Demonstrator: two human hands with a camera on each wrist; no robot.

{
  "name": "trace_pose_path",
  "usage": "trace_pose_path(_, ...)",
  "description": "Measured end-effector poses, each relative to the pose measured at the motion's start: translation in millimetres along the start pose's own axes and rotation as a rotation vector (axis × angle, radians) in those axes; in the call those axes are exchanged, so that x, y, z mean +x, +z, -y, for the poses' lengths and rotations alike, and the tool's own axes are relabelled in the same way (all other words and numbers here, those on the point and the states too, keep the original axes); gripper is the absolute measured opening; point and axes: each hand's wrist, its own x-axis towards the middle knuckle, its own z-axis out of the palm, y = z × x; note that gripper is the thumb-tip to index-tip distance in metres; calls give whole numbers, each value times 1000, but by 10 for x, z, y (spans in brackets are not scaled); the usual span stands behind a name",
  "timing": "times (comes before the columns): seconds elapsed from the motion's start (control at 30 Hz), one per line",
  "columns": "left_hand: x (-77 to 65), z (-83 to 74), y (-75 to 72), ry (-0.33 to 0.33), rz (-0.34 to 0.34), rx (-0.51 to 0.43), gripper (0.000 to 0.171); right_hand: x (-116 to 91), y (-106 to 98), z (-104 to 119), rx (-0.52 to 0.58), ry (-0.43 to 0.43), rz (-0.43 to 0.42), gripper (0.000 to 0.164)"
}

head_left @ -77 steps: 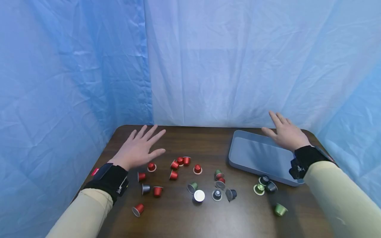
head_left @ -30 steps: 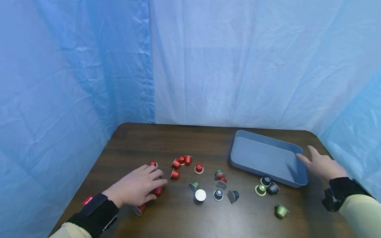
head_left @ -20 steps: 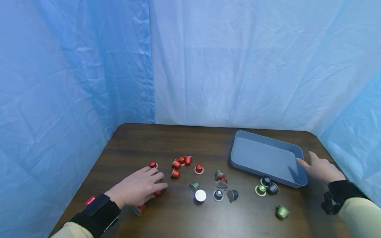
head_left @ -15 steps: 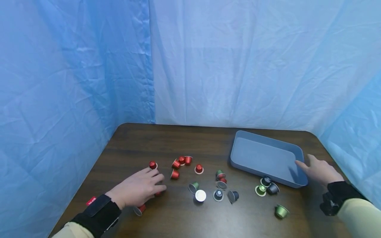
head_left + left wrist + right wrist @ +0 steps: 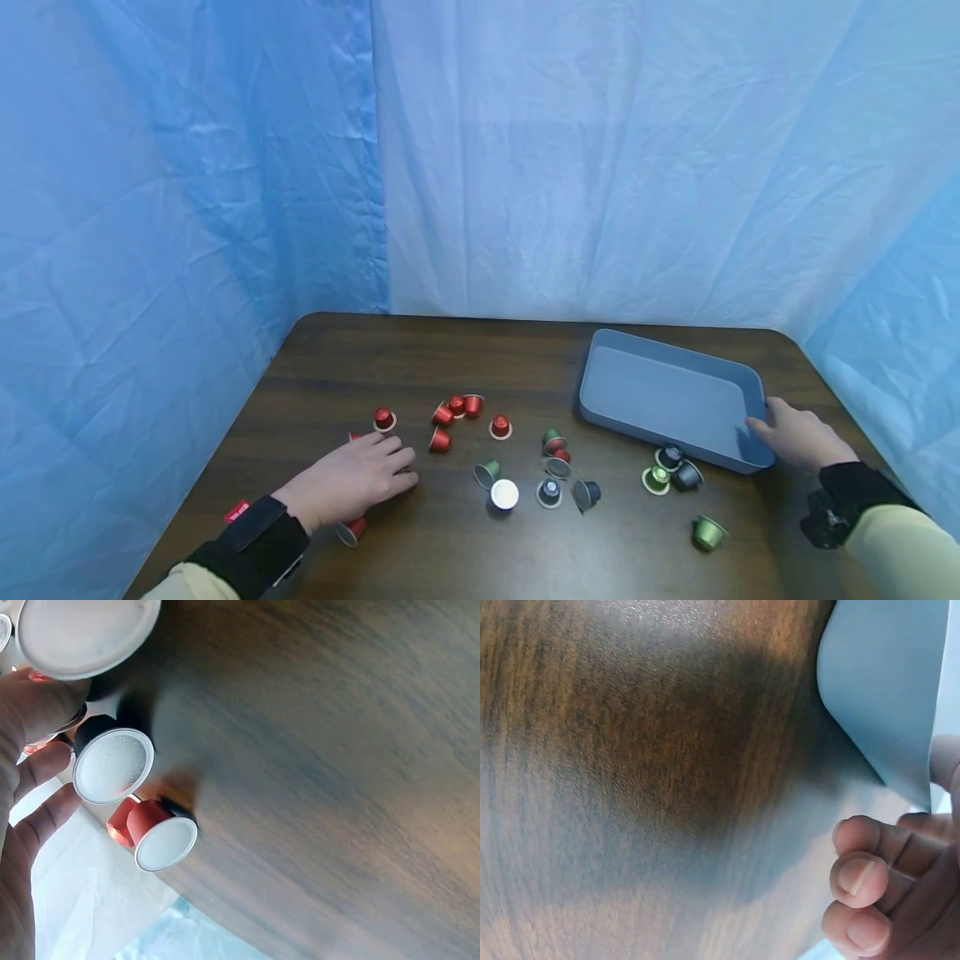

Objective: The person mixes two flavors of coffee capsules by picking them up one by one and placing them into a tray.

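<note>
Red capsule point(image 5: 352, 532) sits closest, right by the left hand point(image 5: 351, 482), which was raised and spread earlier and now hangs low by a dark capsule point(image 5: 114, 766); can't tell if it's gripping anything. Farther off, the right hand point(image 5: 804, 436) dropped too, now pinching the edge of the blue-grey tray point(image 5: 667, 390).

Left hand point(image 5: 16, 862): thumb and fingers spaced apart. Pale-lidded capsule point(image 5: 88, 634) beside the thumb, partly cropped. Dark capsule point(image 5: 112, 765), silver lid showing, just beside the fingertips; contact unclear. Red capsule point(image 5: 160, 838) farther past the fingertips, second red capsule point(image 5: 120, 823) close behind. Red and silver parts between thumb and fingers; grip indeterminable. Wooden table point(image 5: 322, 750) beyond fingertips.
</note>
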Motion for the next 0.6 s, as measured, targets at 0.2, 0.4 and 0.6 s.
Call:
trace_pose_path(0.2,15,-11,-5,0,-7,17,48,3,32,45,19,35,17,75)
trace_pose_path(0.4,32,-18,-17,-3,12,52,45,12,58,85,50,56,14,67)
trace_pose_path(0.6,43,-26,-26,-20,0,35,33,38,65,77,132,44,36,63)
